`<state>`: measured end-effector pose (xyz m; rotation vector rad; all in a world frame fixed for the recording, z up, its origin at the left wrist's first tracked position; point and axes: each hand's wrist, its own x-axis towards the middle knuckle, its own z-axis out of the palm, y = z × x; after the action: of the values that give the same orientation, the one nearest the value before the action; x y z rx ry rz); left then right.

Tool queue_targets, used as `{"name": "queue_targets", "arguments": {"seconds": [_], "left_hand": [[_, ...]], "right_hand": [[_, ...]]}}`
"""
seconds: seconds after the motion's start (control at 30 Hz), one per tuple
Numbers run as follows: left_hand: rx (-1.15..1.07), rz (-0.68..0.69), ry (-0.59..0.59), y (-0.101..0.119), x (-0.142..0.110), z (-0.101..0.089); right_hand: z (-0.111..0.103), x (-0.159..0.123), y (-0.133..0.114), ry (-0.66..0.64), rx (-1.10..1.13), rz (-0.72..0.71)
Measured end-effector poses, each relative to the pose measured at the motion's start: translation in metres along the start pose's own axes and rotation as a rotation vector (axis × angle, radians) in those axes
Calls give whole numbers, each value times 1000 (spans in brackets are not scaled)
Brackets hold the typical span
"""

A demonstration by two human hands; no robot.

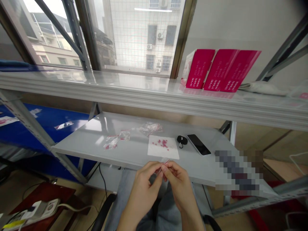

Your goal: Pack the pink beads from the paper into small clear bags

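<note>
Head view: clear plastic baggie [165,160] between hands [144,187] [179,187]

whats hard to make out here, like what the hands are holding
Head view:
- Pinched item between the left hand and right hand: mostly hidden by the fingers.
- Pink bits on the white sheet: too small to identify.
- Printing on the red boxes: too small and blurred.
- Right end of the lower shelf: hidden by a pixelated patch.

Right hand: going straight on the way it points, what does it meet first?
Probably the small clear plastic bag pinched at its fingertips, then the left hand. The right hand sits very close to both, though depth is hard to judge from this view.
</note>
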<state>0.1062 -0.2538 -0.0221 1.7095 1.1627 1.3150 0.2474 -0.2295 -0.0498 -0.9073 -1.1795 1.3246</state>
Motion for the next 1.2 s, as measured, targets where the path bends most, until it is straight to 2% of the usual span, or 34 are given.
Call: {"name": "queue_targets", "arguments": {"seconds": [0.5, 0.67, 1.07, 1.2], "left_hand": [[-6, -100, -203, -5, -4, -5], [65, -154, -172, -7, -6, -4], [45, -133, -142, -8, -4, 2], [114, -101, -107, -10, -7, 8]], "right_hand": [[-33, -8, 7, -127, 56, 45], [-34, -7, 10, -177, 33, 62], [-26, -10, 7, -171, 10, 37], [-23, -10, 6, -151, 3, 48]]}}
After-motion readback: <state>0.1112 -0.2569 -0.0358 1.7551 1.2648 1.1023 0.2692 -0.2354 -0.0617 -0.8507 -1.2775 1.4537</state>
